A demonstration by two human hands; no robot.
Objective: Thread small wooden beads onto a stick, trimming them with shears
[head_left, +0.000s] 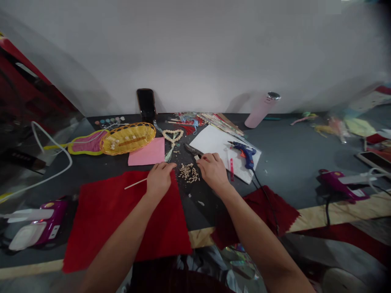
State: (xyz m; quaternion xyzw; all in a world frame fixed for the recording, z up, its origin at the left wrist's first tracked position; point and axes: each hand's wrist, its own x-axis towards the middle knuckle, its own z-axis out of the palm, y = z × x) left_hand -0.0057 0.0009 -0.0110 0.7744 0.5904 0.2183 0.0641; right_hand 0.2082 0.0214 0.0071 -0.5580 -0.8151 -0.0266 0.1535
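Note:
My left hand [159,179] is closed over the red felt sheet [106,211], with a thin pale stick [136,184] jutting out from it to the left. My right hand [213,169] has its fingers curled together, and a small pale piece [197,157] shows at their tips. Just beyond those fingers is a dark-bladed cutting tool [191,149], partly hidden by the hand. Between both hands lies a pile of short cut stick pieces [188,173]. Behind the pile rests a beaded loop [172,136] with a pale tassel [169,154].
A yellow woven basket [131,138] and pink paper [146,152] are at left. At right, a blue glue gun [247,154] lies on a white sheet [207,140]; its cord runs forward. A pink bottle [261,112] and a phone [146,103] stand near the wall.

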